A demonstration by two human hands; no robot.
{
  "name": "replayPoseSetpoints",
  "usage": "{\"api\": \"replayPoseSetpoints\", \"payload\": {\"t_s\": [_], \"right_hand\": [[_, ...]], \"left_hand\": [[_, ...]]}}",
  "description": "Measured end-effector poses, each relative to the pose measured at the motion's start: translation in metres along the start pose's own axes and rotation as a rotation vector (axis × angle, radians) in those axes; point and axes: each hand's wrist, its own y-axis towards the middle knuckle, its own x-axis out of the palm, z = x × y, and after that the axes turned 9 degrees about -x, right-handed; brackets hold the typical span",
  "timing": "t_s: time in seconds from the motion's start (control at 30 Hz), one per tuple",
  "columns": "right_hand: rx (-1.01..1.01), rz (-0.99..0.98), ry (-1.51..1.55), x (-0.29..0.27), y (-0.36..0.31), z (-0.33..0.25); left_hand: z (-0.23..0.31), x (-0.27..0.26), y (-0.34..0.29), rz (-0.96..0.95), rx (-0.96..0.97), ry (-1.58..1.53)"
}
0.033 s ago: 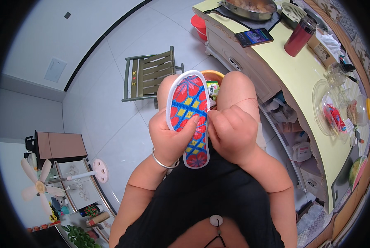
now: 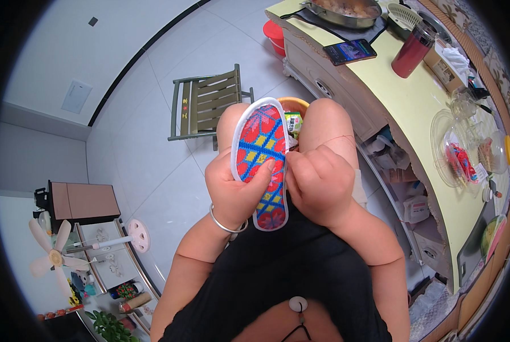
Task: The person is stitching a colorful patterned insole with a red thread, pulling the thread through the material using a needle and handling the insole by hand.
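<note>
An embroidered insole (image 2: 260,141) with a red, blue and yellow pattern and a white edge is held upright over my lap. My left hand (image 2: 232,185) is closed round its left side, with the thumb lying across the stitched face. At the insole's right edge, my right hand (image 2: 319,178) is closed, fingers curled and pinched together. What lies in that pinch is hidden. A thin red thread (image 2: 341,137) runs over my right thigh, close to the right hand.
A slatted folding stool (image 2: 212,105) stands ahead on the left. Between my knees is an orange bin (image 2: 293,104) with wrappers inside. Along the right runs a yellow-topped counter (image 2: 406,108) bearing a phone (image 2: 351,51), a red flask (image 2: 413,51) and a clear tray with coloured thread (image 2: 461,162).
The insole has shifted very slightly in my left hand, its lower end a touch higher. Both hands stay in almost the same place.
</note>
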Motion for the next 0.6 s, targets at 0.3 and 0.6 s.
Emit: {"api": "replayPoseSetpoints", "payload": {"t_s": [0.3,0.6], "right_hand": [[-0.114,0.077,-0.020,0.019,0.003,0.008],[-0.014,0.102,0.030,0.003,0.005,0.000]], "left_hand": [[-0.004,0.005,0.003,0.048,0.137,0.058],[0.000,-0.005,0.004,0.045,0.104,0.020]]}}
